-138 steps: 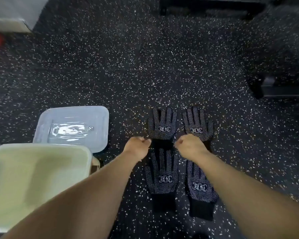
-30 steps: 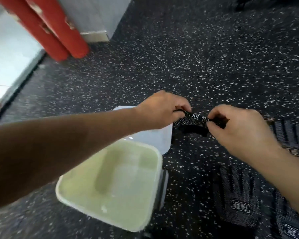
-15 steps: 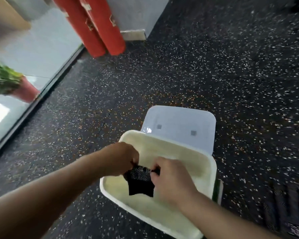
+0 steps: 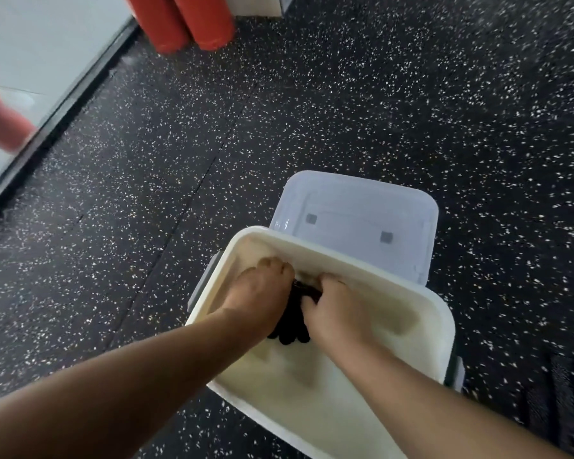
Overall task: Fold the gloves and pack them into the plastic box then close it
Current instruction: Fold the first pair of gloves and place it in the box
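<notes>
The cream plastic box [image 4: 421, 299] stands open on the dark speckled floor. Both my hands are down inside it. My left hand [image 4: 256, 294] and my right hand [image 4: 337, 309] hold a folded black glove [image 4: 292, 323] between them, low against the box's bottom near its far wall. Most of the glove is hidden by my fingers. The translucent lid [image 4: 358, 223] lies flat on the floor just beyond the box. At the lower right edge, dark blurred shapes of other gloves [image 4: 564, 392] lie on the floor.
Two red cylinders [image 4: 189, 21] stand at the top left beside a white wall base [image 4: 256, 8]. A glass panel with a dark frame [image 4: 57, 117] runs along the left, a red pot [image 4: 0, 124] behind it. Grey clips [image 4: 199, 286] sit on the box's sides.
My hands carried the folded glove from above the floor leftward into the box and lowered it to the bottom. The view swung left and nearer to the box.
</notes>
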A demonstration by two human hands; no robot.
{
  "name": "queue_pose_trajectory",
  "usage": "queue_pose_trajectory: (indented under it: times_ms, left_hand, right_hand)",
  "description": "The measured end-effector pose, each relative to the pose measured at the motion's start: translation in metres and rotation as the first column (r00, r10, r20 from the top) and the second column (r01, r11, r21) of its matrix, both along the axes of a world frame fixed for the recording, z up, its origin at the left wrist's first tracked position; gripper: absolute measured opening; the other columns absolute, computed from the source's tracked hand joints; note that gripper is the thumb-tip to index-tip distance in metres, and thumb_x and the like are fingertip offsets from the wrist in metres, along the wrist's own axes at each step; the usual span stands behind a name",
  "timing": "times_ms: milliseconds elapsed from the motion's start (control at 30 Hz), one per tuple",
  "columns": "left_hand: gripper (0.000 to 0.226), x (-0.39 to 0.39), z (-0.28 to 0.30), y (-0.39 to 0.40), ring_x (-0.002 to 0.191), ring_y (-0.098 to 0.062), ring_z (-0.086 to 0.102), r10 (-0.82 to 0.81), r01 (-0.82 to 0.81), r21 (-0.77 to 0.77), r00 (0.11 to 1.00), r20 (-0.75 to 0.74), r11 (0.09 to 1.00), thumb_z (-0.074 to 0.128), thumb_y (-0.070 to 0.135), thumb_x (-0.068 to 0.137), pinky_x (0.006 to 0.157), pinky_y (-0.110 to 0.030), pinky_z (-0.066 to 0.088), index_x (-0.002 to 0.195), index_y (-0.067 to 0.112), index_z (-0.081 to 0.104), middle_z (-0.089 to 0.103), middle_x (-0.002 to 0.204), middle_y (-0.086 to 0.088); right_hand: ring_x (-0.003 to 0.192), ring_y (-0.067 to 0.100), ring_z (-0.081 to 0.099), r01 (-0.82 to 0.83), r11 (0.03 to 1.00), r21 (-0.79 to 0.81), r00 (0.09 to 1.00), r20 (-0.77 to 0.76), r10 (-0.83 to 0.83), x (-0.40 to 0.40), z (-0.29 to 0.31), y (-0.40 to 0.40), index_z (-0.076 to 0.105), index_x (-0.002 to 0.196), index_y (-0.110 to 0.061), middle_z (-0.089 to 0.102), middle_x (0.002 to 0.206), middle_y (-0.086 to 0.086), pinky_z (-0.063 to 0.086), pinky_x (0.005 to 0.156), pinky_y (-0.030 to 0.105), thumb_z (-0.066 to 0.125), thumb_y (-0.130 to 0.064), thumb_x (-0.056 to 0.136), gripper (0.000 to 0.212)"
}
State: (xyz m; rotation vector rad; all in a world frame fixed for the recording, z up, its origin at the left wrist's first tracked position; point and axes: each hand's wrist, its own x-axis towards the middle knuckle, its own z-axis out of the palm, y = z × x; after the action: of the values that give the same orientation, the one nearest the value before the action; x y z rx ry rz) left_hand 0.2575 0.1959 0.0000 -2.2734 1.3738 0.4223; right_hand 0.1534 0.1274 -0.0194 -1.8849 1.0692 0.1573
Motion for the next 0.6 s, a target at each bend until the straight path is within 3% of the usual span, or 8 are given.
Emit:
queue_pose_trajectory:
  times_ms: [100, 167, 233, 300, 367, 467, 600]
  left_hand:
    - [0.035, -0.008, -0.001, 0.022, 0.093, -0.027, 0.055, -0.106, 0.114, -0.167, 0.993, 0.056, 0.979, 0.056, 0.019, 0.074, 0.077, -0.037, 0.045, 0.109, 0.015, 0.054, 0.053, 0.108, -0.007]
    - [0.036, -0.010, -0.013, 0.032, 0.095, -0.029, 0.058, -0.120, 0.101, -0.247, 0.991, -0.062, 0.964, 0.047, 0.016, 0.071, 0.076, -0.038, 0.048, 0.105, 0.015, 0.058, 0.055, 0.105, -0.007]
    - [0.054, -0.007, -0.037, 0.041, 0.128, -0.034, 0.043, -0.112, 0.088, -0.138, 0.979, -0.172, 0.987, 0.042, 0.015, 0.076, 0.099, -0.041, 0.043, 0.130, 0.010, 0.048, 0.046, 0.134, -0.011]
    - [0.069, -0.003, -0.053, 0.045, 0.146, -0.034, 0.009, -0.124, 0.128, 0.007, 0.972, -0.197, 0.992, 0.037, 0.017, 0.083, 0.114, -0.043, 0.025, 0.149, 0.008, 0.019, 0.019, 0.156, -0.014]
    - [0.072, -0.001, -0.058, 0.042, 0.148, -0.032, -0.007, -0.121, 0.130, 0.032, 0.972, -0.204, 0.991, 0.034, 0.015, 0.086, 0.118, -0.044, 0.015, 0.152, 0.008, 0.005, 0.007, 0.160, -0.013]
    - [0.072, -0.003, -0.060, 0.041, 0.146, -0.032, -0.015, -0.176, 0.180, -0.002, 0.956, -0.236, 0.984, 0.036, 0.011, 0.089, 0.121, -0.042, 0.005, 0.152, 0.005, 0.001, 0.006, 0.158, -0.010]
    - [0.076, 0.002, -0.074, 0.046, 0.146, -0.030, -0.018, -0.073, 0.066, -0.035, 0.957, -0.279, 0.997, 0.038, 0.009, 0.086, 0.121, -0.042, 0.009, 0.152, 0.004, 0.000, 0.000, 0.161, -0.011]
  right_hand:
    - [0.095, 0.023, 0.059, -0.106, 0.990, -0.092, 0.990, 0.088, 0.114, -0.017, 0.017, 0.006, 0.057, 0.105, -0.017, 0.061, 0.104, -0.002, 0.047, 0.074, 0.034, 0.048, -0.012, 0.083, 0.024]
    - [0.099, 0.023, 0.057, -0.237, 0.966, -0.101, 0.965, 0.086, 0.246, -0.020, 0.022, 0.014, 0.056, 0.106, -0.015, 0.059, 0.107, -0.001, 0.045, 0.078, 0.034, 0.044, -0.008, 0.085, 0.025]
    - [0.109, 0.024, 0.053, -0.356, 0.927, -0.121, 0.932, 0.031, 0.362, -0.016, 0.015, 0.021, 0.053, 0.113, -0.013, 0.055, 0.117, 0.001, 0.040, 0.085, 0.032, 0.042, -0.006, 0.086, 0.030]
    - [0.121, 0.027, 0.045, -0.442, 0.887, -0.134, 0.897, -0.048, 0.439, -0.007, 0.003, 0.025, 0.048, 0.125, -0.008, 0.047, 0.130, 0.007, 0.036, 0.095, 0.034, 0.043, -0.008, 0.087, 0.038]
    - [0.128, 0.029, 0.038, -0.491, 0.860, -0.141, 0.870, -0.124, 0.477, -0.004, -0.008, 0.026, 0.040, 0.133, -0.005, 0.041, 0.137, 0.011, 0.032, 0.102, 0.036, 0.046, -0.012, 0.087, 0.047]
    - [0.128, 0.030, 0.036, -0.528, 0.831, -0.176, 0.847, -0.170, 0.503, -0.004, -0.012, 0.022, 0.037, 0.136, -0.003, 0.038, 0.139, 0.014, 0.029, 0.105, 0.037, 0.051, -0.014, 0.086, 0.053]
    - [0.127, 0.033, 0.038, -0.553, 0.789, -0.270, 0.833, -0.151, 0.532, -0.009, -0.018, 0.011, 0.038, 0.137, -0.001, 0.040, 0.139, 0.017, 0.029, 0.105, 0.039, 0.048, -0.012, 0.089, 0.051]
